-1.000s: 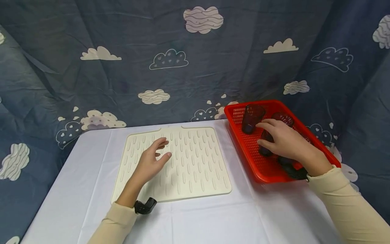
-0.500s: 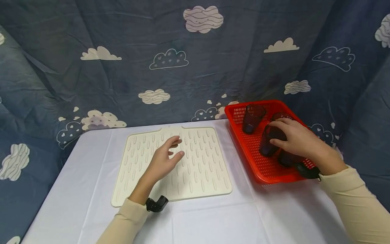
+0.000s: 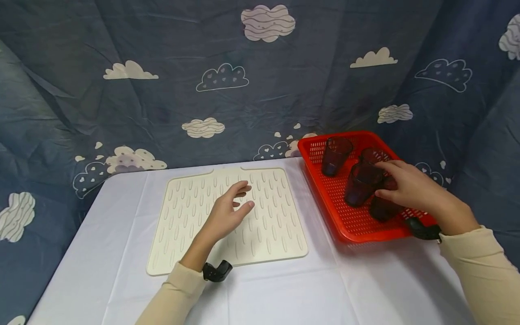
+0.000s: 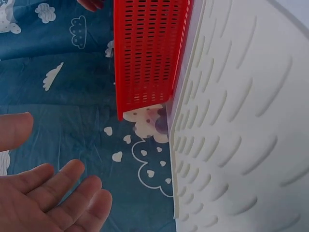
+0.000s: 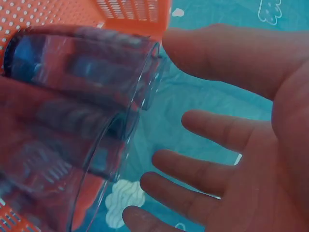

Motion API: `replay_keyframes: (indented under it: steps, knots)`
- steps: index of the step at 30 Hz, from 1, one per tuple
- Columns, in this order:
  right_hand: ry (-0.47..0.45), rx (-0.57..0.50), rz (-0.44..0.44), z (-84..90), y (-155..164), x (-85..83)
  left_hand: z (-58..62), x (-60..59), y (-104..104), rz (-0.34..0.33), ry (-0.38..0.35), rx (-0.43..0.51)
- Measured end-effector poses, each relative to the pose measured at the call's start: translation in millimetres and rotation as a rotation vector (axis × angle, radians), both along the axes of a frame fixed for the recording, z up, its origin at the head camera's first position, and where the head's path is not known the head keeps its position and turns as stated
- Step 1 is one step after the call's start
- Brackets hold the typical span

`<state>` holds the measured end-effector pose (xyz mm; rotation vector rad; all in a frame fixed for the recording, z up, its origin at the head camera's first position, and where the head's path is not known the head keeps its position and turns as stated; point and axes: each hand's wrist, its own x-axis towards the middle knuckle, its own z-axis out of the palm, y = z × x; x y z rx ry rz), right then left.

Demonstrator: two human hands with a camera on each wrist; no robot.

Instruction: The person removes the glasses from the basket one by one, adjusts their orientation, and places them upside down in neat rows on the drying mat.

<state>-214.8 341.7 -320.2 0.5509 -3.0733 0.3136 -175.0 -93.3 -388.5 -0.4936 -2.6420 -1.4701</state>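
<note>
Several dark, see-through drinking glasses stand in a red plastic basket (image 3: pixel 345 232) on the right. One glass (image 3: pixel 336 158) is at the back left, and another glass (image 3: pixel 359 187) stands nearer the middle. My right hand (image 3: pixel 410 187) hovers over the right part of the basket, thumb and fingers spread around nothing. In the right wrist view, its fingers (image 5: pixel 207 130) point toward the rims of the closest glasses (image 5: pixel 82 67) with a gap between. My left hand (image 3: pixel 227 214) is held above a cream ridged drying mat (image 3: pixel 276 225), fingers loosely bent and holding nothing.
A white cloth covers the table (image 3: pixel 284 293) under the mat and basket. Behind them hangs a dark blue curtain (image 3: pixel 170 108) printed with clouds. The basket's perforated side wall (image 4: pixel 149 53) rises beside the mat's far right corner.
My right hand has drawn back rightward over the basket, uncovering the middle glasses. My left hand has drifted to the right above the mat, still holding nothing.
</note>
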Motion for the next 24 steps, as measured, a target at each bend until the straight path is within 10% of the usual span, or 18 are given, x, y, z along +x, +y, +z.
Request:
replay_keyframes:
  steps: [24]
  knots:
    - [-0.159,0.086,-0.119,-16.6,22.7,-3.0,-7.2,-2.4,16.6,-0.089,-0.15,0.187]
